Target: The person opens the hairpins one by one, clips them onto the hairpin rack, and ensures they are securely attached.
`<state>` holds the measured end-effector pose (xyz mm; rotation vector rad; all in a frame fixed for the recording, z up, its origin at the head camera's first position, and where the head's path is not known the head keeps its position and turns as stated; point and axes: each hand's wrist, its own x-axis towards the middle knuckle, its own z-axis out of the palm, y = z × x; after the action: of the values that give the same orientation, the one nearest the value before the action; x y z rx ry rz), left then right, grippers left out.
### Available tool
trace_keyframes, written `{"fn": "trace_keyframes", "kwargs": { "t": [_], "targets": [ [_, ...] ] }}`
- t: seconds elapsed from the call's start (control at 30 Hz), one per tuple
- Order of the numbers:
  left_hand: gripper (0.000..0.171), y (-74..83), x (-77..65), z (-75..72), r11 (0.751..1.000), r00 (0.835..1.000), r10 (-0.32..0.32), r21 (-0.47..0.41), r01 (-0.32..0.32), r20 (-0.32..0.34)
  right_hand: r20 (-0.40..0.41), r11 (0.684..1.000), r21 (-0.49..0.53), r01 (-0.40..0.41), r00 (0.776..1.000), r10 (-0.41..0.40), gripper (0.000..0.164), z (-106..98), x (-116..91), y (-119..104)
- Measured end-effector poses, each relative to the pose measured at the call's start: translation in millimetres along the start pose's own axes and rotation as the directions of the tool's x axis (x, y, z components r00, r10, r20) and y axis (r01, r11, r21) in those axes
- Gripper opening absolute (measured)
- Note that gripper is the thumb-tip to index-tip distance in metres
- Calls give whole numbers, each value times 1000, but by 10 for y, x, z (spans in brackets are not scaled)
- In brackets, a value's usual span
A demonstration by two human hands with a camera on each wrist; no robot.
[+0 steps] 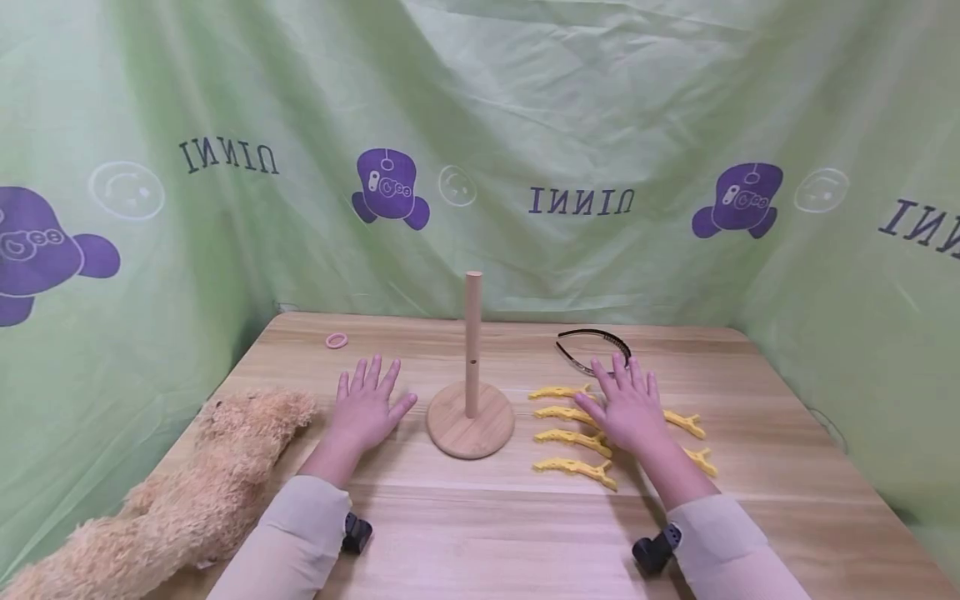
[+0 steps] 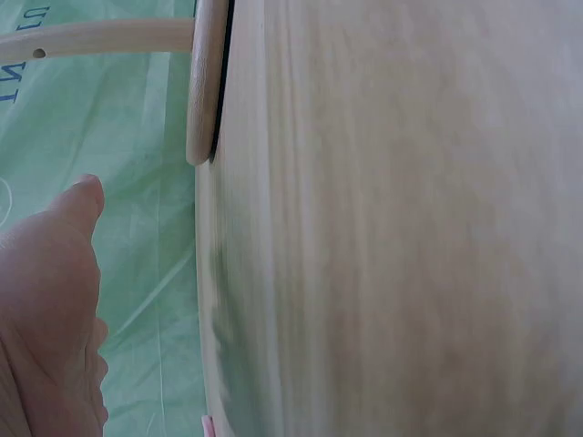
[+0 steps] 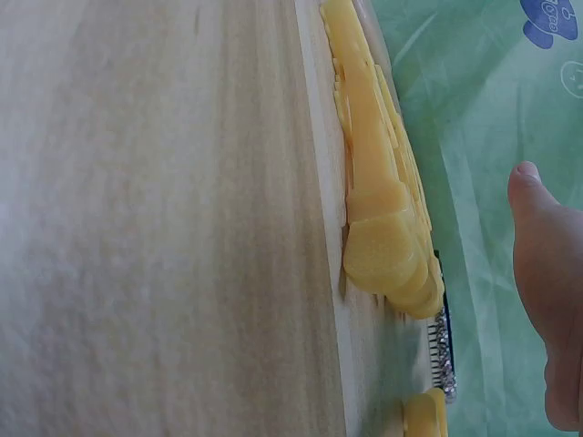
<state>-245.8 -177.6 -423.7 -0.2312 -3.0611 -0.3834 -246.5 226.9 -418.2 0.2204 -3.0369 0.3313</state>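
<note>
My left hand (image 1: 367,404) lies flat with spread fingers on the wooden table (image 1: 480,517), just left of a wooden peg stand (image 1: 471,400). My right hand (image 1: 626,404) is also flat and spread, hovering over or resting on several yellow hair clips (image 1: 573,468) laid in rows. A black headband (image 1: 592,343) lies just beyond the right fingertips. In the left wrist view the stand's round base (image 2: 205,86) and the thumb (image 2: 55,273) show. The right wrist view has the yellow clips (image 3: 378,209) close up beside the thumb (image 3: 547,300). Neither hand holds anything.
A tan plush bear (image 1: 172,500) lies at the table's left front corner. A small pink hair ring (image 1: 337,340) sits at the back left. Green printed cloth (image 1: 525,125) walls the table on three sides.
</note>
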Motion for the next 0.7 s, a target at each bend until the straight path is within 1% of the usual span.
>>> {"fn": "trace_keyframes", "kwargs": {
  "t": [0.17, 0.33, 0.4, 0.47, 0.53, 0.57, 0.63, 0.7],
  "targets": [
    [73, -10, -15, -12, 1000, 1000, 1, 0, -1, 5, 12, 1000, 6, -4, 1000, 4, 82, -15, -17, -11],
    [75, 22, -46, 13, 1000, 1000, 9, -9, -9, 7, -5, 998, 70, -1, 1000, 2, 81, -81, -101, 10],
    [75, 46, -64, 43, 999, 1000, 23, -41, -23, 4, -27, 993, 115, 4, 1000, -1, 79, -110, -161, 58],
    [77, 73, -89, 81, 995, 999, 41, -94, -40, 6, -51, 986, 167, 5, 999, 3, 75, -132, -231, 129],
    [79, 98, -119, 126, 983, 998, 62, -176, -59, 13, -72, 974, 226, 2, 997, 15, 72, -150, -297, 218],
    [79, 110, -133, 152, 973, 997, 73, -223, -67, 16, -76, 966, 258, -3, 997, 23, 71, -159, -328, 262],
    [81, 134, -165, 202, 946, 996, 90, -315, -79, 18, -76, 949, 315, -19, 996, 45, 70, -169, -388, 355],
    [80, 159, -203, 251, 911, 995, 95, -405, -81, 16, -70, 931, 363, -36, 995, 65, 71, -171, -442, 451]
  ]
}}
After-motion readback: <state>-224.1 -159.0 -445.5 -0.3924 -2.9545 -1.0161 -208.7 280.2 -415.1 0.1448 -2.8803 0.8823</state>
